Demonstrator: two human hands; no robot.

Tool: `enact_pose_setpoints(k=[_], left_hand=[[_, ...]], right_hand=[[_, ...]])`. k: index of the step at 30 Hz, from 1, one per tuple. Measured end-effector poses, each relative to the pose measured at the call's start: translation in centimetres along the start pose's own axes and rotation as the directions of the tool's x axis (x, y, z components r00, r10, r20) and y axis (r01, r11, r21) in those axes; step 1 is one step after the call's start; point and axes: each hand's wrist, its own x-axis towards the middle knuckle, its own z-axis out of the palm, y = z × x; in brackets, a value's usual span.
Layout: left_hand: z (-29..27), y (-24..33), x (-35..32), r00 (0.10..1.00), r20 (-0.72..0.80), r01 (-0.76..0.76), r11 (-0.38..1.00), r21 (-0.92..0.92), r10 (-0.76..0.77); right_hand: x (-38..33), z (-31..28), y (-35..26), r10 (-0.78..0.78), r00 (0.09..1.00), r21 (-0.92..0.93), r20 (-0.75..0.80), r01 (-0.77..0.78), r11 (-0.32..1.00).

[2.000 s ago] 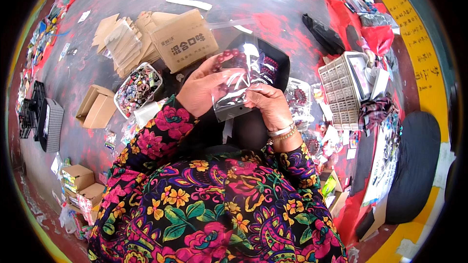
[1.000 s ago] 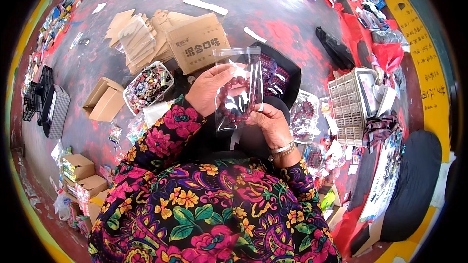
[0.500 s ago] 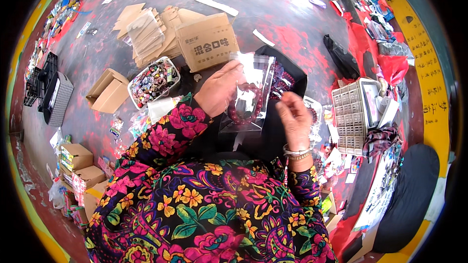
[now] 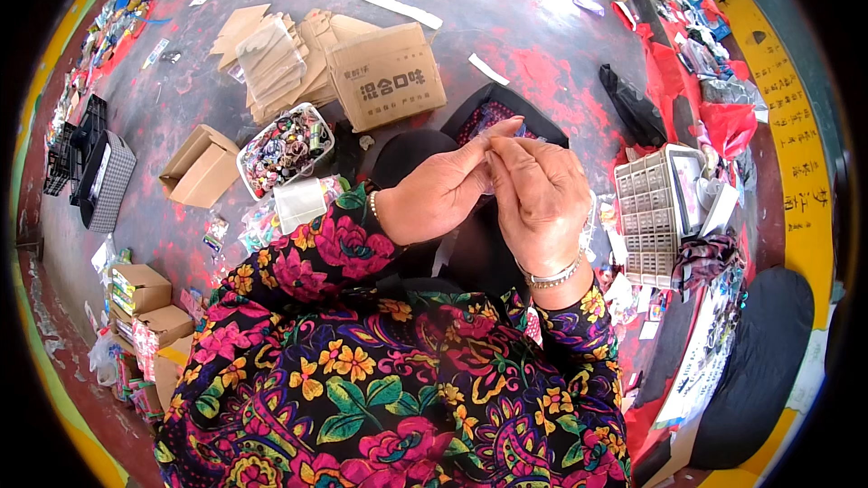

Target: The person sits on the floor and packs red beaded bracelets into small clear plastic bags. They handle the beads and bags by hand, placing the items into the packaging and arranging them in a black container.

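Note:
My left hand (image 4: 438,192) and my right hand (image 4: 545,203) meet in front of my lap, fingers closed and pressed together. Between the fingertips shows only a sliver of a clear plastic bag (image 4: 489,188); the rest of it, and the dark red bead bracelet seen in it earlier, is hidden by the hands. Just beyond them a black bin (image 4: 503,96) holds dark red beaded pieces (image 4: 477,117), partly covered by my fingers. A thin bracelet circles each wrist.
A closed cardboard box (image 4: 384,77) stands ahead beside flattened cartons (image 4: 312,63). Left of me are a white basket of small trinkets (image 4: 285,149) and an open carton (image 4: 201,167). At right stands a pale plastic crate (image 4: 646,217); a black bag (image 4: 633,107) lies beyond it.
My right hand has moved in to meet the left. The bag with the bracelet, held up flat in my left hand before, is now mostly out of sight between both hands.

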Motion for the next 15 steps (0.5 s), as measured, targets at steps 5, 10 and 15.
enact_pose_setpoints(k=[5, 10, 15], left_hand=[[-0.1, 1.3, 0.0, 0.997, 0.024, 0.061, 0.954, 0.294, -0.071], [0.1, 1.3, 0.1, 0.994, 0.047, -0.110, 0.859, 0.500, 0.100], [0.3, 1.3, 0.2, 0.987, 0.084, -0.159, 0.792, 0.590, 0.135]], right_hand=[[0.5, -1.4, -0.4, -0.081, 0.983, -0.156, 0.165, 0.107, 0.982], [1.4, -2.4, -1.0, -0.183, 0.929, -0.298, 0.323, 0.283, 0.912], [1.8, -2.2, -0.8, -0.227, 0.929, -0.283, 0.291, 0.310, 0.908]])
